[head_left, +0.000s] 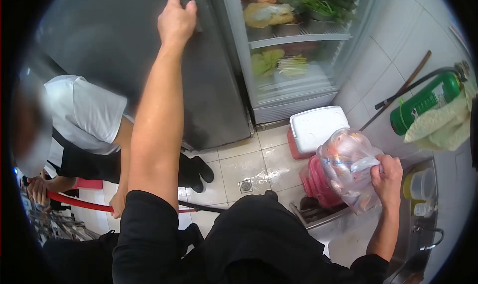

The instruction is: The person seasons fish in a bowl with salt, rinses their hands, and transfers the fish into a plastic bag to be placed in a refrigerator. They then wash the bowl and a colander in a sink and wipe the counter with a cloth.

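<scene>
A clear plastic bag (346, 162) full of pinkish and silvery pieces hangs from my right hand (387, 177), whose fingers are closed on its gathered top. What the pieces are I cannot make out. My left hand (178, 22) is stretched far forward, its fingers curled closed against the tall grey metal door (211, 80). The hand itself hides whatever it grips there. Beneath and beside the bag are pink plastic containers (313, 179) near the sink's edge.
A glass-front fridge (279, 105) holds vegetables. Before it stands a red cooler box with a white lid (318, 127). A green fire extinguisher (425, 105) hangs at right above the metal sink (348, 234). At left, another person (89, 114) holds a red pole (79, 201).
</scene>
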Tool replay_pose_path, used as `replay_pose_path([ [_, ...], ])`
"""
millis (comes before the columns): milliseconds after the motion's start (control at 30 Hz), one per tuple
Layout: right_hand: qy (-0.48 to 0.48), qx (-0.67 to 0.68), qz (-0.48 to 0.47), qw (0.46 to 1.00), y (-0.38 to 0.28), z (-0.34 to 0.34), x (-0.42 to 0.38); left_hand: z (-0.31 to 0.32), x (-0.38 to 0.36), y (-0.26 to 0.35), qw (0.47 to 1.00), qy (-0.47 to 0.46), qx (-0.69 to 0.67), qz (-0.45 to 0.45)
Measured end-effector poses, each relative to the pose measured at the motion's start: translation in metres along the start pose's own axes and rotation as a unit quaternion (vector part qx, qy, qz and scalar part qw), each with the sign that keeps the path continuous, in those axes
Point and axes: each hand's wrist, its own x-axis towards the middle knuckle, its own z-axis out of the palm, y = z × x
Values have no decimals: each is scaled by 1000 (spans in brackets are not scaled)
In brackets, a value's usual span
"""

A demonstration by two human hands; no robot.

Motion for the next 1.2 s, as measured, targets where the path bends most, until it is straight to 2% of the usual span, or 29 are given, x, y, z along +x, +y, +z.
replay_pose_path([
  [133, -23, 35, -23, 999, -19, 44, 42, -1, 8, -13, 1000, -8, 9, 19],
  [200, -41, 52, -37, 997, -28, 72, 59, -28, -15, -10, 999, -6, 5, 36],
  [267, -59, 66, -39, 995, -28, 93, 69, -53, -52, 5, 997, 27, -63, 28],
  [400, -152, 98, 24, 983, -53, 145, 89, -102, -109, -8, 987, 43, -151, 30],
  [467, -158, 147, 27, 976, -72, 176, 98, -121, -127, -18, 960, 23, -272, 58],
  [700, -293, 204, 68, 932, -168, 261, 113, -196, -171, -61, 954, -12, -290, 72],
  [767, -316, 240, 111, 911, -186, 301, 113, -214, -187, -70, 945, 3, -318, 71],
  [833, -340, 272, 146, 888, -206, 344, 105, -239, -209, -104, 902, -24, -428, 45],
  [900, -359, 303, 167, 867, -230, 388, 101, -279, -275, -197, 944, 130, -303, 23],
  [933, -379, 305, 173, 856, -243, 407, 97, -292, -304, -220, 944, 221, -244, -26],
  [1000, -428, 305, 178, 832, -272, 437, 89, -305, -334, -225, 899, 363, -188, -158],
  [1100, -492, 350, 232, 763, -306, 458, 82, -311, -367, -229, 825, 461, -153, -288],
  [1200, -470, 453, 354, 670, -327, 534, 63, -307, -391, -232, 764, 517, -125, -366],
])
